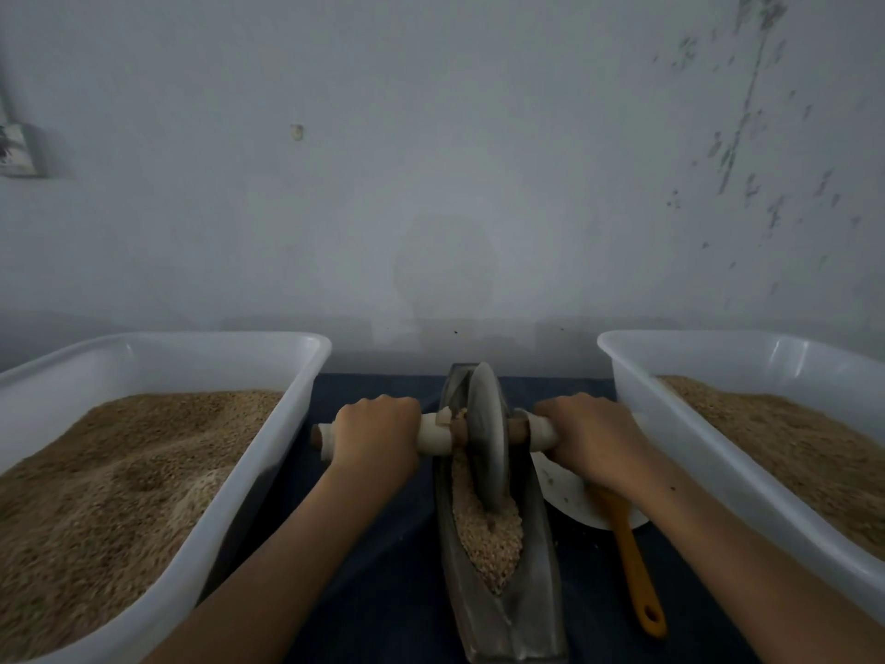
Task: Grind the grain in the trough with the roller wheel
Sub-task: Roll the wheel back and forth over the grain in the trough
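Head view, items placed relative to the trough.

Trough [541, 567]: we are looking down at a long, narrow, boat-shaped vessel lying on a dark blue cloth [383, 591], running away from us toward the wall [431, 160].

Grain [488, 534]: it is lying inside the trough, heaped mostly in the near half.

Roller wheel [488, 428]: it is standing upright in the trough's far half, its rim sitting in the grain.

Axle handle [433, 433]: it is crossing the trough, wrapped in pale cloth on both sides.

Left hand [376, 436]: we are gripping the handle left of the trough, fingers curled round it.

Right hand [591, 438]: we are gripping the handle right of the trough likewise.

Left tub [297, 376] and right tub [632, 376]: white, each flanking the trough and holding tan grain.

White plate [570, 496]: lying just right of the trough, partly under our right forearm.

Orange-handled tool [634, 567]: resting on the plate; we are guessing a brush, its head being hidden.
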`<state>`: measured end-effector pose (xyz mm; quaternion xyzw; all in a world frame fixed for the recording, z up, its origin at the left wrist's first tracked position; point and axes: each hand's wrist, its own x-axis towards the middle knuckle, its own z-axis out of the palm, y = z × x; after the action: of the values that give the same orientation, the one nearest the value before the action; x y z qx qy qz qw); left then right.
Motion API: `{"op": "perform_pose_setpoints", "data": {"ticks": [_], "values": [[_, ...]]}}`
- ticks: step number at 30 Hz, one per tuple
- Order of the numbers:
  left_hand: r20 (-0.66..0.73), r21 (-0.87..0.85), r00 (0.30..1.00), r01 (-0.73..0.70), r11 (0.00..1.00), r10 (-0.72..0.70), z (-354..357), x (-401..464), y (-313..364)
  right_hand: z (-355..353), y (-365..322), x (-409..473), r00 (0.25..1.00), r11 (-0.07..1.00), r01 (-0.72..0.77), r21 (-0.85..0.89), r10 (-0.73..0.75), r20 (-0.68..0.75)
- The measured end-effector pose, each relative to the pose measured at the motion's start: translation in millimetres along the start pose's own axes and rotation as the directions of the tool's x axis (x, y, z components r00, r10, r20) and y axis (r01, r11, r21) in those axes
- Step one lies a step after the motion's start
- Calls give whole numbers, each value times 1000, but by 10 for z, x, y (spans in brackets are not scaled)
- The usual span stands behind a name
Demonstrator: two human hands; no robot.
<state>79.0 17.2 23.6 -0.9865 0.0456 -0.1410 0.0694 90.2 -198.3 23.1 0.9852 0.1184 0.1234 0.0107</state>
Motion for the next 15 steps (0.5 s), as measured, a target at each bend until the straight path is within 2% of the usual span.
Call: {"op": "perform_pose_setpoints", "data": {"ticks": [3,5,9,11,15], "values": [[-15,1,1000,-4,1000,4,13,-2,-6,18,-6,4,1000,1000,-7,3,7,-16],[0,19,1000,-19,1000,19,8,-3,-17,-1,5,2,1000,1000,7,-12,-7,23],[75,30,995,-65,997,63,-28,6,-33,-115,33,-4,961,1000,5,3,-6,277],[127,27,989,-81,996,77,-45,5,-47,-157,26,-3,940,1000,6,-1,-5,342],[143,7,987,-72,997,70,-32,4,-61,-141,20,11,946,1000,7,-22,0,324]]}}
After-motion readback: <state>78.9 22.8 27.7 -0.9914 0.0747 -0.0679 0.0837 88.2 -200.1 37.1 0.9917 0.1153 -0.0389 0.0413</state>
